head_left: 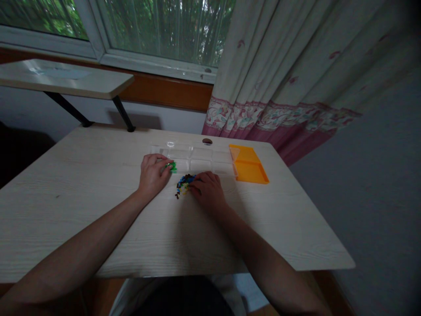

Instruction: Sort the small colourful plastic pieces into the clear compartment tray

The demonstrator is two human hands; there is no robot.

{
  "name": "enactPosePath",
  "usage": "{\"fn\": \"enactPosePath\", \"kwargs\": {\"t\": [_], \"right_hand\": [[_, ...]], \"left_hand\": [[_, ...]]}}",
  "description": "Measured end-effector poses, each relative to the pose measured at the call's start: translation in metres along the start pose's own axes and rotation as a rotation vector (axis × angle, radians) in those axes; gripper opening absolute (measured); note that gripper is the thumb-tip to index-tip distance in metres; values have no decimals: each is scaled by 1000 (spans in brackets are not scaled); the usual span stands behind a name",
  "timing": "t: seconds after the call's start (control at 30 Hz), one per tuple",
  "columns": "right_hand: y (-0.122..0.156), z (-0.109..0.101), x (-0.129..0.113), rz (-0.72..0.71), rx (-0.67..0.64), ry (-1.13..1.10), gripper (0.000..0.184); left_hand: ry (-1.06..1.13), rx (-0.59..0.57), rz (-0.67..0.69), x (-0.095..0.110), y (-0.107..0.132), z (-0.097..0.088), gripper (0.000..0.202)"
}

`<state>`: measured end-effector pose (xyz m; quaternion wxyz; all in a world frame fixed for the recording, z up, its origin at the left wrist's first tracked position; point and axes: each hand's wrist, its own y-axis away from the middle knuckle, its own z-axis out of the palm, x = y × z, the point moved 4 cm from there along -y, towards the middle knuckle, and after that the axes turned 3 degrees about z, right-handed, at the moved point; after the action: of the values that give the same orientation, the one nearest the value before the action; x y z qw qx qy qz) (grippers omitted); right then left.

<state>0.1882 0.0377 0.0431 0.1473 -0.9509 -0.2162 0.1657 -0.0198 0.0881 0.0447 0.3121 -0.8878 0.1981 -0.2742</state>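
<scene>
Fingers at tiny pcs; clear gridded tray

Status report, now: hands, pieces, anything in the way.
Left hand at green pieces, grip unclear. Right hand at multicoloured pile, near side of clear divided tray. Orange tray at that tray's right end, away from both hands.

The compartment tray rests on the surface. Relative to the compartment tray: loose pieces lie in front; container, directly right; shelf, behind left; curtain, behind right.
</scene>
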Motion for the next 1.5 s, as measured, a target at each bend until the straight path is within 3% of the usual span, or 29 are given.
{"fn": "enactPosePath", "kwargs": {"t": [0.4, 0.67, 0.9, 1.03, 1.23, 1.5], "right_hand": [[-1, 2, 2, -25, 14, 14, 15], [-2, -1, 2, 8, 27, -55, 9], [-6, -5, 15, 153, 144, -320, 8], [-7, -7, 18, 211, 195, -493, 14], [-6, -4, 15, 281, 188, -686, 19], [-5, 4, 14, 298, 170, -767, 17]], "left_hand": [[24, -13, 18, 6, -1, -3, 22], [87, -87, 108, 17, 2, -2, 24], [219, -261, 295, 40, 8, 1, 26], [228, -316, 319, 50, 13, 6, 27], [238, -264, 300, 51, 15, 10, 22], [215, -200, 295, 52, 14, 6, 17]]}}
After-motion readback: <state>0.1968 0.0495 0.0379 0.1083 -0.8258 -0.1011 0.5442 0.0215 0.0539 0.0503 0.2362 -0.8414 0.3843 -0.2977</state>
